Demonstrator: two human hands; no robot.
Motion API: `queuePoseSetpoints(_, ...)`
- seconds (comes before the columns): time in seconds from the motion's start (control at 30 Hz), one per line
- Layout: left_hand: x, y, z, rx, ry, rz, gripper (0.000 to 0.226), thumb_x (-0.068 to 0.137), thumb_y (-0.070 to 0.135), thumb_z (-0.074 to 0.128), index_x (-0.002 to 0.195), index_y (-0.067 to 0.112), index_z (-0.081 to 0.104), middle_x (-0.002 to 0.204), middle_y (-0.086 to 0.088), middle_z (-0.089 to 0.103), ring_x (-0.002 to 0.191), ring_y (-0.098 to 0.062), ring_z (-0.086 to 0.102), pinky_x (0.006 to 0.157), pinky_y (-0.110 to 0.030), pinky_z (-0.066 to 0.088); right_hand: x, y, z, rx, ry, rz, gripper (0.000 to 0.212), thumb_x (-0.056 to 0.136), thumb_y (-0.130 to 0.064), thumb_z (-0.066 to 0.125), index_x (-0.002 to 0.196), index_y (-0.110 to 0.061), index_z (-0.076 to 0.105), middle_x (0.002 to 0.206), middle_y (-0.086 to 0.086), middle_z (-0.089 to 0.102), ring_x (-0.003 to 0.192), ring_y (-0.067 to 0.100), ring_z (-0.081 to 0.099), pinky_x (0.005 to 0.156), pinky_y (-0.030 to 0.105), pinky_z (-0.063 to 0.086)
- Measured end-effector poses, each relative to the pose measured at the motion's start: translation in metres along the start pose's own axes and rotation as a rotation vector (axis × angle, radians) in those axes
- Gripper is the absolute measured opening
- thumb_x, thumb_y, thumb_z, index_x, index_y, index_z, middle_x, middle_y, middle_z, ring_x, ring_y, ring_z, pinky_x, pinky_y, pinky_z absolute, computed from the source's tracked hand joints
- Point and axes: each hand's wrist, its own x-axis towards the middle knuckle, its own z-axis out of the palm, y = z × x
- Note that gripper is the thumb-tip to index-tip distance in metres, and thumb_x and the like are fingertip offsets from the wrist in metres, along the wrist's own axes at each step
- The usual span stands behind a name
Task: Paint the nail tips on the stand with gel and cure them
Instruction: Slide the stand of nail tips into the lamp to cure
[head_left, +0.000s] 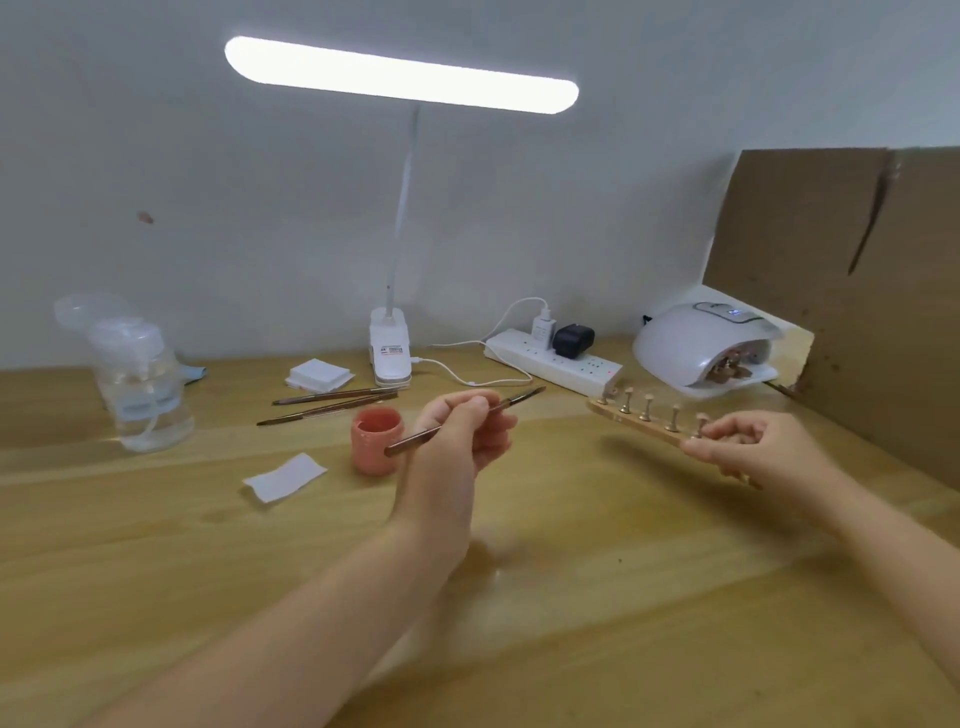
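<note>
Landmark: pink gel jar (377, 439), uncapped, standing on the wooden table (571, 597). Left hand (464, 427) just right of the jar, fingers curled round a brown nail brush (457, 420); the brush lies slanted, one end crossing in front of the jar, the other end pointing up and right, away from it. Right hand (743, 448) well right of the jar, thumb and fingers pinching the near end of the wooden nail-tip stand (641, 423); stand tilted, far end toward the jar's side, pegs upright along it. Whether nail tips sit on the pegs: cannot tell, too small. Curing lamp (704, 349) far right of the jar and behind the stand, display lit, small brownish items inside its opening. Behind the jar: two spare brushes (332, 404) lying side by side, a stack of white pads (318, 375), clip desk lamp (390, 358), power strip (553, 362). Left of the jar: clear pump bottle (141, 384). In front-left of the jar: a single white wipe (284, 477) flat on the table.
</note>
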Motion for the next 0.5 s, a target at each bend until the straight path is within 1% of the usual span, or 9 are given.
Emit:
queuePoseSetpoints(0.1,0.017,-0.026,0.046,-0.048,-0.015,-0.128,0.018,0.097,0.006,0.051,0.086,0.007,0.066,0.073,-0.007,0.071,0.073,-0.017,0.065,0.072,-0.028,0.056,0.008,0.029,-0.014,-0.054,0.147,0.074,0.038,0.058,-0.041,0.089,0.078,-0.013,0.071,0.061,-0.006,0.062,0.057,0.010,0.054,0.055,0.025,0.038)
queuePoseSetpoints(0.17,0.029,-0.040,0.072,-0.073,-0.012,-0.188,0.013,0.096,0.008,0.054,0.089,0.006,0.064,0.072,-0.006,0.070,0.070,-0.017,0.063,0.075,-0.029,0.055,0.015,0.038,-0.017,-0.091,0.186,0.096,0.039,0.058,-0.041,0.089,0.076,-0.012,0.070,0.061,-0.004,0.059,0.060,0.014,0.053,0.057,0.027,0.037)
queuePoseSetpoints(0.27,0.045,-0.056,0.106,-0.174,0.046,-0.289,0.010,0.094,0.008,0.056,0.088,0.005,0.063,0.067,-0.006,0.069,0.063,-0.017,0.058,0.073,-0.028,0.055,0.026,0.042,-0.014,-0.154,0.186,0.130,0.038,0.059,-0.041,0.088,0.074,-0.013,0.068,0.060,-0.003,0.061,0.057,0.015,0.057,0.055,0.026,0.039)
queuePoseSetpoints(0.33,0.048,-0.067,0.120,-0.226,0.067,-0.337,0.010,0.093,0.007,0.057,0.085,0.004,0.063,0.064,-0.005,0.067,0.060,-0.017,0.056,0.069,-0.027,0.054,0.033,0.043,-0.010,-0.199,0.192,0.158,0.038,0.059,-0.042,0.087,0.073,-0.013,0.066,0.062,-0.001,0.065,0.061,0.017,0.063,0.056,0.026,0.042)
queuePoseSetpoints(0.4,0.048,-0.082,0.125,-0.215,0.059,-0.342,0.010,0.093,0.006,0.057,0.085,0.004,0.063,0.063,-0.005,0.067,0.060,-0.018,0.055,0.070,-0.028,0.052,0.039,0.043,-0.009,-0.230,0.189,0.173,0.039,0.059,-0.043,0.086,0.073,-0.012,0.066,0.065,0.000,0.066,0.065,0.017,0.064,0.056,0.026,0.043)
queuePoseSetpoints(0.47,0.049,-0.091,0.123,-0.192,0.041,-0.334,0.009,0.093,0.008,0.058,0.088,0.003,0.064,0.065,-0.006,0.068,0.064,-0.020,0.054,0.074,-0.030,0.051,0.044,0.042,-0.011,-0.265,0.153,0.187,0.041,0.059,-0.045,0.086,0.074,-0.013,0.066,0.062,-0.002,0.068,0.062,0.012,0.063,0.054,0.025,0.042)
queuePoseSetpoints(0.5,0.051,-0.093,0.121,-0.196,0.040,-0.334,0.009,0.093,0.008,0.058,0.088,0.002,0.064,0.065,-0.006,0.068,0.064,-0.019,0.053,0.073,-0.030,0.051,0.046,0.042,-0.013,-0.288,0.135,0.191,0.041,0.059,-0.047,0.086,0.074,-0.014,0.066,0.059,-0.002,0.068,0.060,0.010,0.063,0.053,0.024,0.041)
